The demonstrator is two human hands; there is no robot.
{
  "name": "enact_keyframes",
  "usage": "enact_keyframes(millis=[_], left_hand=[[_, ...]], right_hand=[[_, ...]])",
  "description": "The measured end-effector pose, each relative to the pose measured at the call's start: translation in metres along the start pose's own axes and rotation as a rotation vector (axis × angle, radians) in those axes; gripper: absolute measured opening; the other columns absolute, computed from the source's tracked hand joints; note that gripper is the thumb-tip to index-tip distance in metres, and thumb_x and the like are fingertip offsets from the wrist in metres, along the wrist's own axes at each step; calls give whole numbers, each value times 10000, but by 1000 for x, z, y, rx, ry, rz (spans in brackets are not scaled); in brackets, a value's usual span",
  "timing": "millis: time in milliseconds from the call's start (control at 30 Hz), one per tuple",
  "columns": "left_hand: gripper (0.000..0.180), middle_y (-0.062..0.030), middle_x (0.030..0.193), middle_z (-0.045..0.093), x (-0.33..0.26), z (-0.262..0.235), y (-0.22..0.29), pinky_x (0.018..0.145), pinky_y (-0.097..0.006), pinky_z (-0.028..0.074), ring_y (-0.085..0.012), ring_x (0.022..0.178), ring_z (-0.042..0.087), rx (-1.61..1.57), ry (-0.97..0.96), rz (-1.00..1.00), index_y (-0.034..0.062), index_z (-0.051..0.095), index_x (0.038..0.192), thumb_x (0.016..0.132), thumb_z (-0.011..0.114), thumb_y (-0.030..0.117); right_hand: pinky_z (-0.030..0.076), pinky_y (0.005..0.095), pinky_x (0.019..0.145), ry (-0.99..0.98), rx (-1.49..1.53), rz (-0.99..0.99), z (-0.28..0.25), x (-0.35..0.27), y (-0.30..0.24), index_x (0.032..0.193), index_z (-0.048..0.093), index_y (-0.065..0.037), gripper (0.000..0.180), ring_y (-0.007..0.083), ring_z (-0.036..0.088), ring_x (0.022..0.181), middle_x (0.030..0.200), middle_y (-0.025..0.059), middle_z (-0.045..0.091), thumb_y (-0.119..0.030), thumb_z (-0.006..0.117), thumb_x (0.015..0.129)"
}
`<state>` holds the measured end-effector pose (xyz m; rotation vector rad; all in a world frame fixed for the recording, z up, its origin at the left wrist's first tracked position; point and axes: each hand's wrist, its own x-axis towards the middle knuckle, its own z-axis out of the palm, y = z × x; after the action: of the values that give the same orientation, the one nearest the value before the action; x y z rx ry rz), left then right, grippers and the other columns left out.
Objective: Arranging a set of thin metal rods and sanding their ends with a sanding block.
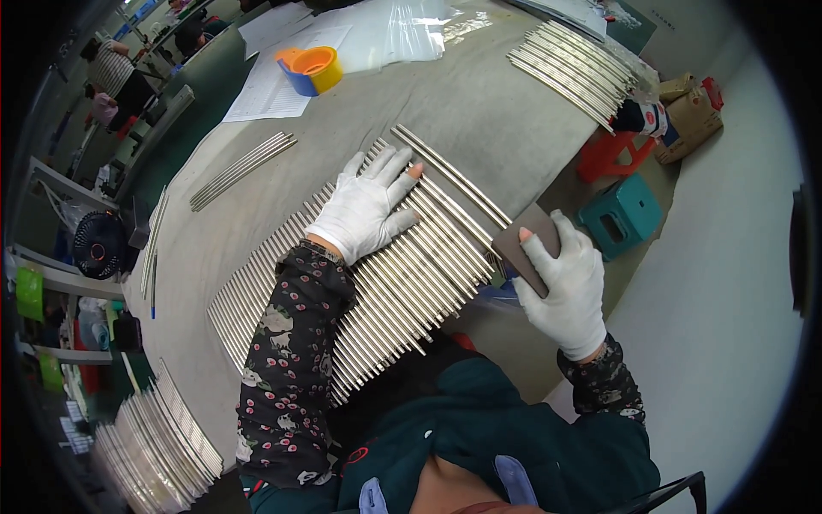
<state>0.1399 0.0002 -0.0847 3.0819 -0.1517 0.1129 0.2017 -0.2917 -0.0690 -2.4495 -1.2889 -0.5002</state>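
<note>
Row of rods [411, 291] lies across front of surface [479, 103], a few rods [242, 173] behind it to left, tape rolls [324, 68] at papers' [257, 101] edge farther back, rod batch [572, 75] back right, stools [629, 202] beyond right edge.

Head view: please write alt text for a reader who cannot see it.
A white-gloved left hand lies spread on a row of metal rods on a grey table, while the gloved right hand holds a brown block near their ends. Colourful rolls sit on papers beyond.
</note>
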Motion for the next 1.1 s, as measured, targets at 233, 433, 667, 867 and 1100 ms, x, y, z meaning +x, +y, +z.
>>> enact_keyframes(millis=[233, 433, 667, 867, 1100], left_hand=[[619, -145, 1497, 287, -11, 0, 7, 1122, -557, 159, -342, 1391, 248, -48, 131, 24, 118, 399, 1394, 898, 477, 478], [638, -144, 1509, 262, -26, -4, 20, 1102, -602, 121, -369, 1397, 221, -19, -30, 98, 185, 314, 1446, 928, 367, 554], [644, -147, 1491, 302, -30, -3, 20, 1114, -578, 123, -370, 1387, 244, -1, -15, 70, 177, 339, 1437, 908, 396, 540], [633, -139, 1489, 307, -27, -6, 23, 1112, -580, 135, -358, 1385, 255, -42, -12, 64, 166, 360, 1423, 903, 425, 521], [602, -131, 1442, 372, -29, -5, 25, 1107, -566, 186, -325, 1362, 302, -34, 53, 63, 95, 457, 1348, 876, 506, 465]], right_hand=[[436, 413, 813, -38, 102, -33, -3, -1, -7, 1170, 607, -132, 562, 343, 521, 1013, 1245, 228, 484, -218, 746, 632], [443, 417, 815, -35, 81, 7, 2, 0, -4, 1165, 611, -127, 552, 351, 526, 1013, 1245, 233, 485, -210, 746, 636], [435, 424, 810, 7, 63, 25, -2, -2, -11, 1177, 605, -123, 556, 360, 517, 1028, 1251, 246, 477, -223, 746, 649], [439, 408, 765, -28, 36, -23, 8, 7, -28, 1181, 599, -124, 540, 354, 526, 985, 1239, 249, 475, -234, 734, 669], [434, 405, 718, -82, 11, -75, 1, 11, -27, 1171, 603, -118, 509, 328, 535, 944, 1200, 235, 490, -227, 715, 686]])
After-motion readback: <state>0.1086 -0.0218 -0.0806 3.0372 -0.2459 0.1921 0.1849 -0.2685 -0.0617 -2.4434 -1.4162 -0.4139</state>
